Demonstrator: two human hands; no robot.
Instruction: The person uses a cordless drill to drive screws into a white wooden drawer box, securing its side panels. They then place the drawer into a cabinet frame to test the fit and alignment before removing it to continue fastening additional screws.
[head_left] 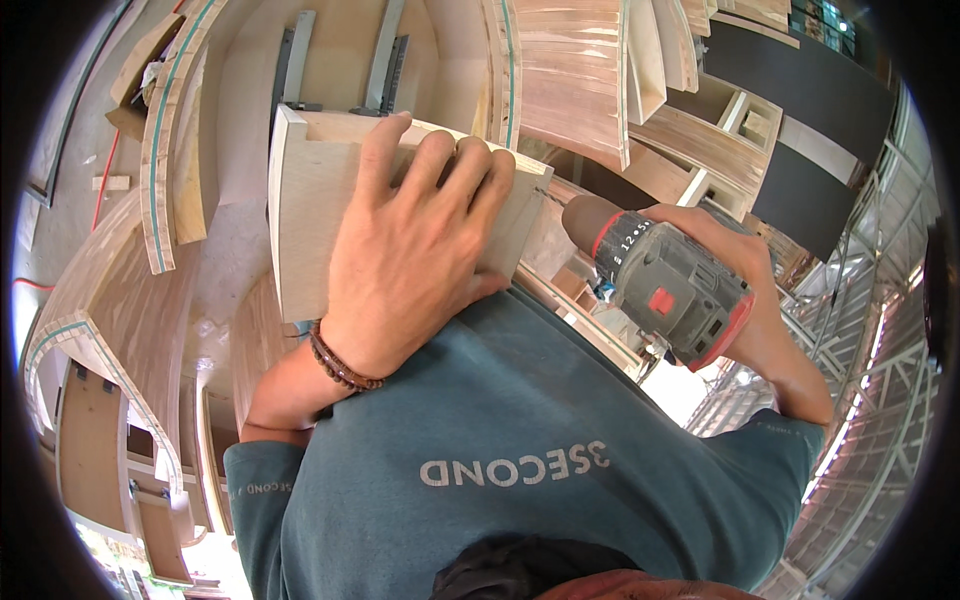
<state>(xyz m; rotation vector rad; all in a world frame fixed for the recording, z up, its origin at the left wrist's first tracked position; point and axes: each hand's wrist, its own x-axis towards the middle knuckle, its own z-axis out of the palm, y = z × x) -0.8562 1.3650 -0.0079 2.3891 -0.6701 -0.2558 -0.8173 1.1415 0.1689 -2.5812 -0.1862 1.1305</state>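
Observation:
A pale wooden drawer box [308, 225] is held upright in front of my chest. My left hand [415, 235] lies across its face, fingers bent over the upper edge and thumb low near the right corner. A beaded bracelet [335, 362] circles that wrist. In my right hand [738, 255] is a grey and black cordless drill [665, 290] with red accents, gripped and pointing left. Its thin bit [548, 194] reaches the right side of the drawer box; whether the tip touches the wood I cannot tell.
Beyond the drawer stands a cabinet with metal drawer slides [385, 65] inside. Curved wooden panels [160, 190] with teal-striped edges stand at the left. More wooden cabinet parts [690, 150] and dark panels [810, 205] are at the far right. A red cord [105, 180] runs along the floor.

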